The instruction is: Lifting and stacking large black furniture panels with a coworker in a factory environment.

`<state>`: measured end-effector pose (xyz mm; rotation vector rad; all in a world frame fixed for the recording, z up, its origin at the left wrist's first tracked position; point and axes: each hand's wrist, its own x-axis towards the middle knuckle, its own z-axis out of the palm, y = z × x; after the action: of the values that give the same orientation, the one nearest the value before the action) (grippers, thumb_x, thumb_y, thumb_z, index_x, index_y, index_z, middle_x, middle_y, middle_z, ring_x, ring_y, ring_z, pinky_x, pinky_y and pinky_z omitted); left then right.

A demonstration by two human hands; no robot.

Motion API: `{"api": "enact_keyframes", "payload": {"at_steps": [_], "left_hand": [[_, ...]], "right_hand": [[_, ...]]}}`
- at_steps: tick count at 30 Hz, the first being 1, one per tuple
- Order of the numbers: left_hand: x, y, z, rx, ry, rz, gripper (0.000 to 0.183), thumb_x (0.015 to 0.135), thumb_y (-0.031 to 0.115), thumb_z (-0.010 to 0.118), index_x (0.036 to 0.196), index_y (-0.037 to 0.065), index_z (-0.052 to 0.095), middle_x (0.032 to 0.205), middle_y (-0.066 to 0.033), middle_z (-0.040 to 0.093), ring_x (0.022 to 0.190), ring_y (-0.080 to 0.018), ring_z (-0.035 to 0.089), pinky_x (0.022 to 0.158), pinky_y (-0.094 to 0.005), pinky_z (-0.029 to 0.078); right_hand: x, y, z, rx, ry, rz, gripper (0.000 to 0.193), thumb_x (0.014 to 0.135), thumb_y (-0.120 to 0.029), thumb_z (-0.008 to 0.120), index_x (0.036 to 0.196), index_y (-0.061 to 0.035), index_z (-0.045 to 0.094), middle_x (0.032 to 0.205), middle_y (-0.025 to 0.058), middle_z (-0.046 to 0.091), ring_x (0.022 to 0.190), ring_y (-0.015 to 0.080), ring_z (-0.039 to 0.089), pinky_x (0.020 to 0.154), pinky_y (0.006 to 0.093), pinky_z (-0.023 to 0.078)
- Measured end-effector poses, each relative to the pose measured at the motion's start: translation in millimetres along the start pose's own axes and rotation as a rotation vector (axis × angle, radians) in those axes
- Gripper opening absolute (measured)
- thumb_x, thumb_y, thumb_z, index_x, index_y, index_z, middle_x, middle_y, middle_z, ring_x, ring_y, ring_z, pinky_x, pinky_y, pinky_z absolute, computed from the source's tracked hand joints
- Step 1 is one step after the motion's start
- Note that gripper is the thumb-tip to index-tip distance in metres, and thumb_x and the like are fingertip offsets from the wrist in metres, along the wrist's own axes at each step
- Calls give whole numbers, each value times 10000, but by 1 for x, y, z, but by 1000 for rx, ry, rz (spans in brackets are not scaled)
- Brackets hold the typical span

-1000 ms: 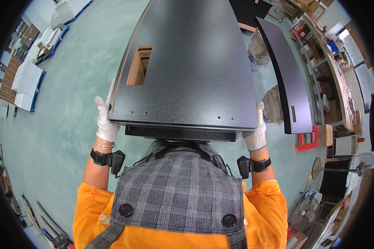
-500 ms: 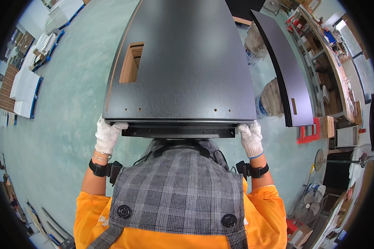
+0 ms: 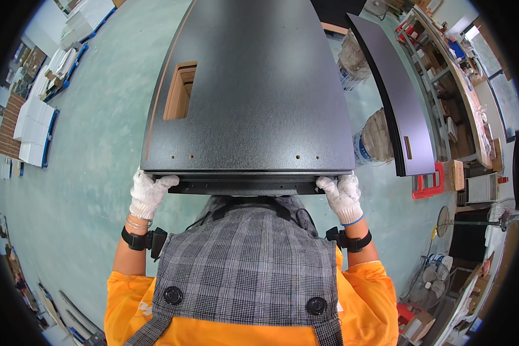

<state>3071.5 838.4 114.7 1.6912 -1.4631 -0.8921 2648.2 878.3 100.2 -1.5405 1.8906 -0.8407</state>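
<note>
A large black panel lies in front of me on top of a stack, with a rectangular cutout near its left side and small drilled holes along its near edge. Under that edge shows the lower black panel, partly covered. My left hand, in a white knitted glove, is closed on the near left corner, thumb pointing inward. At the near right corner my right hand, gloved the same way, grips the edge, its thumb along the front. Most of the fingers on both hands are hidden beneath the panel.
To the right, another stack of long dark panels rests above wrapped buckets and a red stool. A workbench with shelves runs along the right wall, with a fan nearer me. White stacked boards stand far left.
The top panel has slid slightly toward me and a little left, covering more of the lower panel. Both hands moved with it, and my right thumb has shifted inward.
</note>
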Motion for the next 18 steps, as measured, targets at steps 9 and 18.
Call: {"api": "enact_keyframes", "payload": {"at_steps": [9, 18], "left_hand": [[-1, -4, -1, 77, -13, -20, 322, 674, 33, 779, 960, -33, 647, 856, -106, 705, 748, -170, 652, 702, -309, 544], [-5, 14, 3, 68, 0, -15, 263, 679, 13, 758, 922, -22, 665, 828, -114, 704, 725, -165, 654, 694, -301, 540]], "right_hand": [[1, 4, 1, -49, -26, -3, 593, 671, -304, 803, 1152, -46, 570, 1010, 152, 653, 906, 357, 644, 802, 435, 512], [1, 8, 1, 36, -40, 13, 605, 652, -272, 825, 1146, -26, 576, 994, 161, 669, 896, 331, 654, 786, 414, 518]]}}
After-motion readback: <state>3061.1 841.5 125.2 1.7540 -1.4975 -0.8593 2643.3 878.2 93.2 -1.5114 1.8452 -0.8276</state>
